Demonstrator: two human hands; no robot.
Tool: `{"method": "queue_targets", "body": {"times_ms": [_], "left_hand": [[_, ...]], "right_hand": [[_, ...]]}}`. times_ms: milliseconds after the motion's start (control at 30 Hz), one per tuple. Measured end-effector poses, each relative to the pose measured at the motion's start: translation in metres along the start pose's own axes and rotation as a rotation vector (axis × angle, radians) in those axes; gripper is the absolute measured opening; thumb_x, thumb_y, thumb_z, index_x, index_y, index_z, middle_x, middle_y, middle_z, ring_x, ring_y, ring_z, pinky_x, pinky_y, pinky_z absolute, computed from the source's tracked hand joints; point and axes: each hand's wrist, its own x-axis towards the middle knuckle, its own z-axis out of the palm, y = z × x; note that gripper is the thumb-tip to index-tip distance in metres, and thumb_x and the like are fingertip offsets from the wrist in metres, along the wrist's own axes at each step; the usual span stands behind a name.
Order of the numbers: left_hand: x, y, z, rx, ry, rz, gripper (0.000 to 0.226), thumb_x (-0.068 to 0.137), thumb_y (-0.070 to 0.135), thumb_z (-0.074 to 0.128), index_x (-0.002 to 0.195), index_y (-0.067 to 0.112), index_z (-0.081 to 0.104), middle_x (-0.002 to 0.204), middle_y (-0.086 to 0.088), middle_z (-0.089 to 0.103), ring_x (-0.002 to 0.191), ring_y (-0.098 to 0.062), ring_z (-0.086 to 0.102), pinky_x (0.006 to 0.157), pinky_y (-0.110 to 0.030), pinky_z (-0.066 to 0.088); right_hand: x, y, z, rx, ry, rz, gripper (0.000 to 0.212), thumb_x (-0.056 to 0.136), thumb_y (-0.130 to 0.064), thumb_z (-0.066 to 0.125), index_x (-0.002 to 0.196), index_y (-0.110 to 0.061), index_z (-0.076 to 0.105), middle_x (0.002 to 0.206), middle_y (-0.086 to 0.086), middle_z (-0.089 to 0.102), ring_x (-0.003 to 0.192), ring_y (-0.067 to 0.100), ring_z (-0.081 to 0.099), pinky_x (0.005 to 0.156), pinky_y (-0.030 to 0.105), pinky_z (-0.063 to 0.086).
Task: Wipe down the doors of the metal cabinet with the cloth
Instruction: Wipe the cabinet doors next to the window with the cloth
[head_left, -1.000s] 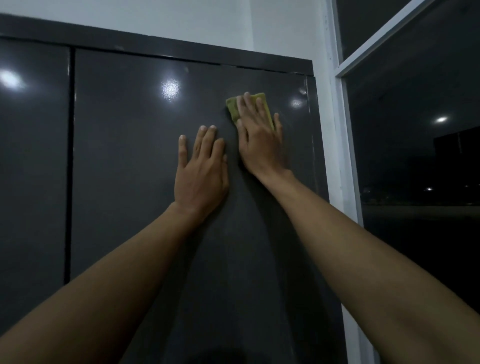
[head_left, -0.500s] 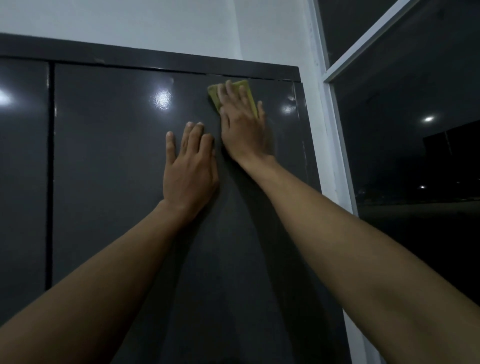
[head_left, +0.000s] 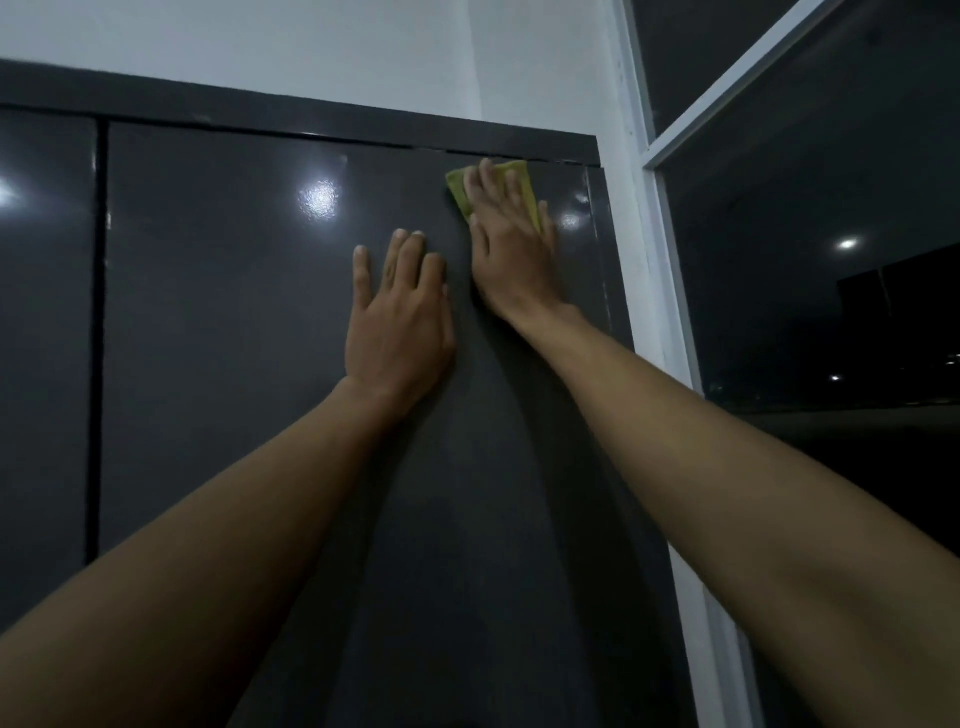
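The dark grey metal cabinet fills the view, and its right door (head_left: 234, 322) is the one under my hands. A yellow-green cloth (head_left: 524, 179) lies flat against that door just below its top edge, near the upper right corner. My right hand (head_left: 511, 249) presses the cloth to the metal with straight fingers and covers most of it. My left hand (head_left: 400, 322) rests flat on the bare door, lower and to the left of the right hand, fingers straight. The left door (head_left: 47, 338) shows past a vertical gap.
A dark top rail (head_left: 311, 117) runs above the doors, with a white wall (head_left: 311, 47) over it. A white window frame (head_left: 654, 270) stands right against the cabinet's right side, with dark glass (head_left: 831, 312) beyond it.
My right hand has slid the cloth upward to the top edge of the door. My left hand has stayed flat on the door.
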Motion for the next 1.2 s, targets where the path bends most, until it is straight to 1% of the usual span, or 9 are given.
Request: {"method": "queue_targets", "body": {"times_ms": [67,133,233,300,467,667,833,1033,1200], "left_hand": [[0.004,0.003,0.002,-0.005,-0.013,0.015,0.028,0.101,0.017,0.036,0.122,0.005,0.05,0.149,-0.016,0.036,0.146,-0.027,0.022,0.118,-0.052,0.004],[0.01,0.006,0.003,-0.017,-0.02,0.025,0.029,0.101,0.017,0.035,0.123,0.004,0.05,0.149,-0.016,0.036,0.146,-0.027,0.021,0.118,-0.052,0.003],[0.014,0.013,0.005,-0.042,-0.025,0.03,0.029,0.102,0.018,0.034,0.123,0.004,0.05,0.149,-0.016,0.036,0.146,-0.027,0.021,0.118,-0.051,0.002],[0.014,0.016,0.006,-0.051,-0.036,0.048,0.03,0.101,0.018,0.035,0.123,0.004,0.049,0.148,-0.016,0.036,0.146,-0.028,0.021,0.118,-0.051,0.003],[0.013,0.021,0.011,-0.059,-0.049,0.066,0.03,0.101,0.018,0.036,0.123,0.004,0.049,0.15,-0.017,0.033,0.146,-0.029,0.019,0.119,-0.052,0.003],[0.008,0.028,0.018,-0.076,-0.055,0.106,0.03,0.101,0.018,0.036,0.125,0.005,0.049,0.149,-0.016,0.035,0.146,-0.029,0.021,0.119,-0.052,0.004],[0.003,0.031,0.023,-0.03,-0.039,0.109,0.032,0.1,0.018,0.035,0.126,0.005,0.049,0.151,-0.016,0.035,0.146,-0.028,0.021,0.119,-0.052,0.005],[0.001,0.033,0.024,-0.019,-0.036,0.117,0.033,0.101,0.019,0.034,0.128,0.005,0.048,0.15,-0.016,0.036,0.146,-0.028,0.021,0.119,-0.051,0.004],[-0.005,0.038,0.024,-0.019,-0.051,0.152,0.035,0.1,0.017,0.036,0.131,0.005,0.048,0.15,-0.015,0.037,0.146,-0.028,0.02,0.12,-0.052,0.005]], "right_hand": [[0.007,0.006,-0.006,-0.011,-0.046,-0.059,0.049,0.104,-0.021,0.03,0.153,-0.024,0.023,0.162,-0.004,0.015,0.15,0.018,0.007,0.119,0.046,0.004],[0.016,0.015,-0.011,-0.022,-0.059,-0.041,0.049,0.105,-0.023,0.028,0.153,-0.024,0.02,0.162,-0.004,0.013,0.15,0.017,0.005,0.12,0.047,0.004],[0.016,0.03,-0.015,-0.018,0.02,0.167,0.05,0.105,-0.023,0.025,0.154,-0.021,0.016,0.163,-0.003,0.009,0.15,0.018,0.002,0.121,0.049,0.004],[0.007,0.034,-0.015,-0.013,0.048,0.233,0.051,0.105,-0.021,0.025,0.154,-0.02,0.015,0.163,-0.002,0.008,0.15,0.02,0.001,0.12,0.048,0.001],[0.004,0.045,-0.019,-0.038,-0.014,0.058,0.049,0.105,-0.023,0.027,0.153,-0.023,0.02,0.162,-0.004,0.012,0.15,0.019,0.004,0.12,0.047,0.005],[0.007,0.054,-0.022,-0.037,0.05,0.21,0.05,0.105,-0.023,0.024,0.154,-0.019,0.015,0.163,0.0,0.01,0.15,0.021,0.005,0.12,0.046,0.005],[-0.007,0.059,-0.023,-0.039,0.015,-0.028,0.048,0.104,-0.021,0.031,0.152,-0.019,0.026,0.16,0.0,0.021,0.149,0.02,0.012,0.12,0.045,0.011],[-0.011,0.059,-0.021,-0.059,0.051,0.144,0.051,0.105,-0.025,0.024,0.155,-0.018,0.013,0.163,0.001,0.009,0.15,0.019,0.004,0.121,0.044,0.007],[-0.037,0.053,-0.019,-0.087,0.022,0.009,0.052,0.102,-0.025,0.029,0.153,-0.016,0.021,0.161,0.003,0.018,0.149,0.021,0.014,0.119,0.043,0.013]]}}
